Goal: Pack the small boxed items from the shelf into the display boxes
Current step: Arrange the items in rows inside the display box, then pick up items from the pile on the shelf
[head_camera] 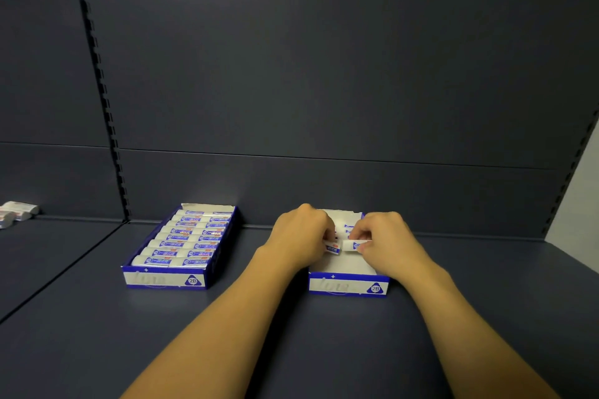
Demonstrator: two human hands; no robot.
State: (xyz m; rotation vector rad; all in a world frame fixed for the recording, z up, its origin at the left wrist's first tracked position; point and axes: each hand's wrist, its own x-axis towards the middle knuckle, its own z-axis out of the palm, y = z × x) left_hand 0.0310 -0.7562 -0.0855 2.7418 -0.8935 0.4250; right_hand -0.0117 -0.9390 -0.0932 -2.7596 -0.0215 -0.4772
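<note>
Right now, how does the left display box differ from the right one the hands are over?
The left box is packed full with rows of small items; the right box shows bare white floor near its front, with only a few items at the back. Nobody touches the left box; over the right box the left hand and right hand each hold an item. Both are blue and white, marked 2B.

A dark back panel (324, 58) with a slotted upright (100, 87).
</note>
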